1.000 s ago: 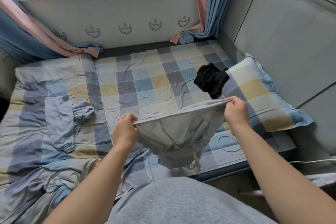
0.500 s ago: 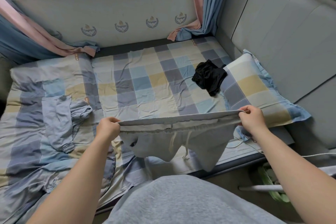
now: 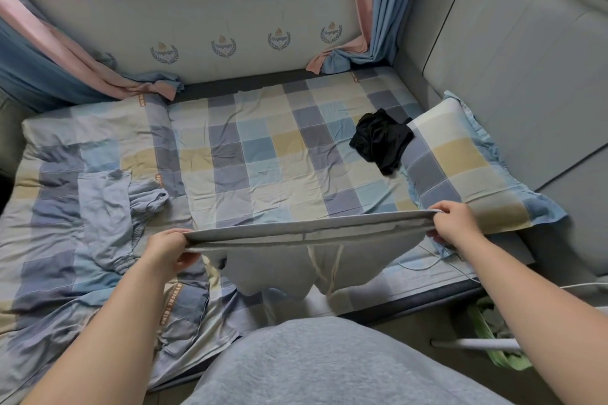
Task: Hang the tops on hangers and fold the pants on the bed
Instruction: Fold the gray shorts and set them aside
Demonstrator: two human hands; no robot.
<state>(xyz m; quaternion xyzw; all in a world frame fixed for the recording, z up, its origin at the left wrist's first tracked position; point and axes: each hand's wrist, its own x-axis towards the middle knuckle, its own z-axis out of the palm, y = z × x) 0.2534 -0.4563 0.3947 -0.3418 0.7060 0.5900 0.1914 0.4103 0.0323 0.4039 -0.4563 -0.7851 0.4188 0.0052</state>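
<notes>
Holding the grey pants (image 3: 296,260) up by the waistband (image 3: 306,230), just above the near edge of the bed (image 3: 263,158). Pinching one end with the left hand (image 3: 167,248), curled tight over the hem from above with the thumb tucked underneath. Gripping the other end with the right hand (image 3: 455,223), closed on the fabric in much the same way. Pulled taut between the two, long axis running left to right across the view, a touch higher on the right. Sagging below that line in a soft pouch of matte grey jersey, opening facing up and away, legs pointing down toward the person, lower part hidden behind the grey-clad belly. From the middle of the band, a pale drawstring (image 3: 325,270), two cords dangling side by side. Underneath, creased cotton bedding in blue, cream, yellow and slate squares. Well beyond the waistband, a black garment (image 3: 381,141), bunched and dark, lying against the corner of the checked, frilled pillow (image 3: 460,158). Off to the left, near the left hand but apart from it, a rumpled pale blue garment (image 3: 105,207). By the right forearm, a white cable (image 3: 585,286) at the bed's edge.
</notes>
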